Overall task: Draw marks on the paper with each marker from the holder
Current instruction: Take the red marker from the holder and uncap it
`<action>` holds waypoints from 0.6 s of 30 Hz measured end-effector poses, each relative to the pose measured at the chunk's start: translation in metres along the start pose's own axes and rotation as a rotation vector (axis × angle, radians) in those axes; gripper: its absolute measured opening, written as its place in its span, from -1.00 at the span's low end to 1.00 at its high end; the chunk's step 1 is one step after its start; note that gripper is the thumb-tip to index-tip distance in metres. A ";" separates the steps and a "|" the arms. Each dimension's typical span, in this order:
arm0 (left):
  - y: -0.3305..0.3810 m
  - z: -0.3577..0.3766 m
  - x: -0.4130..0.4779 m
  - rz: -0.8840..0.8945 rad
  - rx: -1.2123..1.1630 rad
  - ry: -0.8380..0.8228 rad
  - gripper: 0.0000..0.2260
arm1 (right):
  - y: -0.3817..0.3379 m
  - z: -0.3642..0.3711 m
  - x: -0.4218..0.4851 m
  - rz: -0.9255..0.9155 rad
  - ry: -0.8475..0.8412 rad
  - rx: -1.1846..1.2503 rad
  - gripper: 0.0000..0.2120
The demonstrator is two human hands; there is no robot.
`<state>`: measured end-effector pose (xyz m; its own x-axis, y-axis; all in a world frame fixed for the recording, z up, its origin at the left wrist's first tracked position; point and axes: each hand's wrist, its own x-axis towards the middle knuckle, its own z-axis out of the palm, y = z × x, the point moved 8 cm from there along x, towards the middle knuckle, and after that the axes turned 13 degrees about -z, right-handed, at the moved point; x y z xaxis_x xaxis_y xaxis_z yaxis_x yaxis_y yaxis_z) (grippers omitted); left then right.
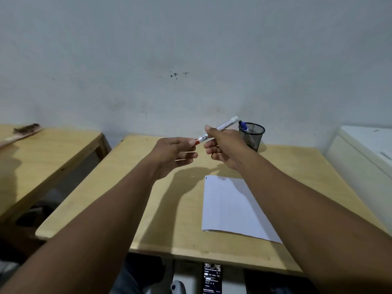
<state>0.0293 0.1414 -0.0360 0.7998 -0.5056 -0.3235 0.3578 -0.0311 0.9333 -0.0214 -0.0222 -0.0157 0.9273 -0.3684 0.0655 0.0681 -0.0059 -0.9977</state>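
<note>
Above the desk I hold a white marker (225, 124) with a red cap end, tilted up to the right. My right hand (224, 148) grips its barrel. My left hand (174, 154) pinches the red cap (197, 141) at the lower left end. Behind my right hand stands a black mesh holder (252, 135) with a blue-capped marker (244, 126) sticking out of it. A white sheet of paper (231, 206) lies flat on the desk below my hands, with a small dark blue mark at its top left corner.
The wooden desk (169, 219) backs onto a pale wall. A second wooden table (48, 149) stands to the left with a gap between. A white cabinet (364, 149) flanks the right. A phone (212, 277) with a lit screen sits below the desk's front edge.
</note>
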 end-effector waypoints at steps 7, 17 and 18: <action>-0.036 -0.003 0.006 0.029 0.020 0.076 -0.80 | 0.009 -0.026 -0.005 -0.038 0.017 -0.006 -0.79; -0.030 -0.002 0.014 0.152 0.887 0.232 -0.93 | 0.028 -0.044 -0.008 -0.060 -0.006 -0.130 -0.89; -0.034 0.005 0.015 0.154 0.948 0.228 -0.94 | 0.036 -0.041 -0.010 -0.075 0.002 -0.153 -0.90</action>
<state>0.0267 0.1301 -0.0721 0.9146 -0.3869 -0.1176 -0.2124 -0.7070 0.6745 -0.0433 -0.0564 -0.0532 0.9210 -0.3635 0.1400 0.0803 -0.1745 -0.9814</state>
